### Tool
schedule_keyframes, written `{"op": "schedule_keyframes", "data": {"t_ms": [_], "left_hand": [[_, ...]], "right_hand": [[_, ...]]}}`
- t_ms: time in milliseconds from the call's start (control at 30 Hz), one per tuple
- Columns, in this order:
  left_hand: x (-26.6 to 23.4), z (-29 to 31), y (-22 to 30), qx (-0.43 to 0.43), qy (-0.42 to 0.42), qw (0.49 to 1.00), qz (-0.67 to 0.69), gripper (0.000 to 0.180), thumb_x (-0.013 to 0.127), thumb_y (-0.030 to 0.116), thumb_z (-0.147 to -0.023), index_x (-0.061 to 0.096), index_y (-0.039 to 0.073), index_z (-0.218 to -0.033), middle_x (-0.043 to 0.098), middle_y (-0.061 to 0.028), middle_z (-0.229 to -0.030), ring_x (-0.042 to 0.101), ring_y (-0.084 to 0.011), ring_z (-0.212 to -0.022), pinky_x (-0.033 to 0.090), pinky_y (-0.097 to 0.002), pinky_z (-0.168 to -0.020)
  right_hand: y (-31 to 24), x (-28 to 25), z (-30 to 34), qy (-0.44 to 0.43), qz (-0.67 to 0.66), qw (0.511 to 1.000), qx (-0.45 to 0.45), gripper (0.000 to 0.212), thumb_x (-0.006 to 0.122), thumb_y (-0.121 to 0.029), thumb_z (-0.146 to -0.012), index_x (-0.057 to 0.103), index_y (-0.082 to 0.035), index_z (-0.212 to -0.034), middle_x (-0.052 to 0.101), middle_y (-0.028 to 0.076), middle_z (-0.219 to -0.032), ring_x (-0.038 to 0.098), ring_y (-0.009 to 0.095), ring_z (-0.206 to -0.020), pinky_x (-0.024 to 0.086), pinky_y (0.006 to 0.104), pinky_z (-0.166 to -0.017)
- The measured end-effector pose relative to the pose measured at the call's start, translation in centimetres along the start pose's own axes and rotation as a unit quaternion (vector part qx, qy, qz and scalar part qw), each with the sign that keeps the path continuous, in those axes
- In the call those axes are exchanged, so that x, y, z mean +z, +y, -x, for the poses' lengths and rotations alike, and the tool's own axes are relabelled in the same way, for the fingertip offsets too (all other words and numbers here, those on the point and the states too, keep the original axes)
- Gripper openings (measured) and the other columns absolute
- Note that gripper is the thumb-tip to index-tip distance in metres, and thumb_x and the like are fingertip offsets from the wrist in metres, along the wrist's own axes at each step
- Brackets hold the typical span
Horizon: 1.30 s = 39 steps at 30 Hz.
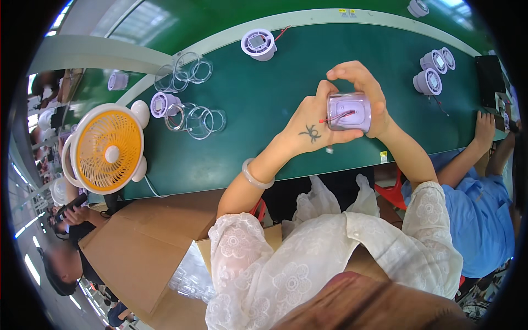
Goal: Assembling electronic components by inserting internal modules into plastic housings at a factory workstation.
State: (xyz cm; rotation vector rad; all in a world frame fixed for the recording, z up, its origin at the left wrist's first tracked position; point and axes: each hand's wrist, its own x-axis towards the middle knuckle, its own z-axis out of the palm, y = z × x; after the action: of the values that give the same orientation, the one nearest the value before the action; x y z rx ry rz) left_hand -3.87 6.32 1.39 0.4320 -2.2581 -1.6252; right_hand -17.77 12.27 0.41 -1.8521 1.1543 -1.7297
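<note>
Above the green table, both hands grip a lilac plastic housing in a transparent sleeve. Red and dark wires lie across its face, with a red plug end near my left hand. That hand holds the housing from its left side, the thumb along the lower edge. Around its right side and top curls my right hand, with some fingers raised above it. A small pale connector hangs below the left hand. Between the left hand and the fan, several transparent plastic rings or sleeves lie on the table.
An orange and white fan stands at the left. Lilac housings sit at the back, beside the rings and at the right. An open cardboard box holds transparent parts. A co-worker's arm rests at the right.
</note>
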Motion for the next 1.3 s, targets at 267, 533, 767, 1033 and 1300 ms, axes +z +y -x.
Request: {"op": "schedule_keyframes", "data": {"t_ms": [267,533,767,1033,1300], "left_hand": [[0.3,-0.5,-0.9,-0.020,0.013,0.995,0.094,0.069,0.076,0.035,-0.057,0.033,-0.004,-0.095,0.057,-0.0184,-0.074,0.061,-0.0286,-0.069,0.048,-0.0307,-0.062],[-0.8,-0.5,-1.0,0.045,0.166,0.985,0.025,0.079,0.081,0.028,-0.053,0.027,0.002,-0.104,0.056,-0.0161,-0.085,0.060,-0.0228,-0.075,0.048,-0.0288,-0.064],[-0.8,-0.7,-2.1,0.058,0.156,0.963,0.214,0.085,0.077,0.025,-0.058,0.021,0.006,-0.119,0.047,-0.0040,-0.074,0.038,-0.0033,-0.046,0.029,-0.0153,-0.040],[-1.8,-0.2,-2.0,0.131,0.189,0.973,0.020,0.047,0.061,0.017,-0.074,0.034,0.004,-0.110,0.049,-0.0023,-0.068,0.043,-0.0061,-0.049,0.032,-0.0178,-0.043],[-6.4,2.7,3.3,-0.007,0.047,0.854,-0.518,0.034,0.070,0.026,-0.063,0.046,0.004,-0.072,0.052,-0.0079,-0.067,0.055,-0.0208,-0.065,0.044,-0.0323,-0.051]], "right_hand": [[0.4,-0.1,-1.0,-0.022,-0.006,1.000,-0.020,0.068,0.020,-0.054,-0.084,0.047,0.003,-0.108,0.051,0.019,-0.106,0.050,0.030,-0.095,0.042,0.0352,-0.078],[-0.9,-1.5,-1.4,-0.060,0.019,0.998,-0.012,0.056,0.062,-0.033,-0.071,0.045,-0.001,-0.113,0.044,0.018,-0.117,0.044,0.029,-0.108,0.036,0.0345,-0.088],[0.4,-1.1,-0.3,0.108,-0.415,0.865,0.260,0.055,0.050,-0.036,-0.082,0.033,-0.005,-0.124,0.044,0.012,-0.118,0.048,0.022,-0.100,0.043,0.0314,-0.078],[1.5,-1.7,-1.0,0.122,-0.714,0.614,0.314,0.058,0.023,-0.047,-0.088,0.032,0.001,-0.120,0.045,0.012,-0.107,0.046,0.018,-0.081,0.040,0.0283,-0.072],[4.8,-2.5,-4.2,0.257,-0.259,0.849,0.383,0.048,0.058,-0.030,-0.079,0.038,-0.006,-0.115,0.047,0.008,-0.103,0.047,0.018,-0.086,0.040,0.0285,-0.068]]}}
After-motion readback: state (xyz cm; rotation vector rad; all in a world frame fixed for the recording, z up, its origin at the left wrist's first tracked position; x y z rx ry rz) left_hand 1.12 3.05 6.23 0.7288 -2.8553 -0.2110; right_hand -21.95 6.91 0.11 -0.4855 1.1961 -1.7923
